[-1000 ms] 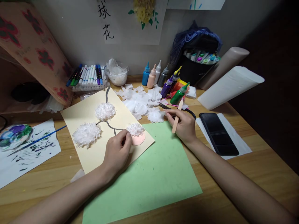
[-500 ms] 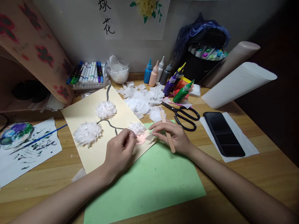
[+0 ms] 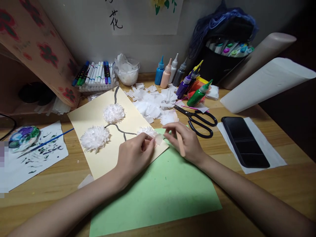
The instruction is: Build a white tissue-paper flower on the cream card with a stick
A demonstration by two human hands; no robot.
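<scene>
My left hand [image 3: 135,151] rests over the lower right part of the cream sheet [image 3: 133,115], its thumb and forefinger pinching a small white paper piece [image 3: 159,139]. My right hand [image 3: 186,141] is just to the right, curled around a wooden stick [image 3: 180,144]; its fingertips are near the paper piece. Two fluffy white paper flowers, one at the left [image 3: 95,139] and one higher [image 3: 114,113], sit by dark painted stems. A third flower [image 3: 146,131] is partly hidden behind my left hand. A green sheet [image 3: 158,194] lies under the cream one.
White paper scraps [image 3: 153,102] lie behind the sheets, near paint bottles [image 3: 165,75] and black scissors [image 3: 199,120]. A phone [image 3: 245,141] is at the right. A paintbrush [image 3: 49,141] lies on stained paper at the left.
The small white paper piece is now at my left fingertips, and my right fingertips have drawn a little away from it. The view has shifted slightly.
</scene>
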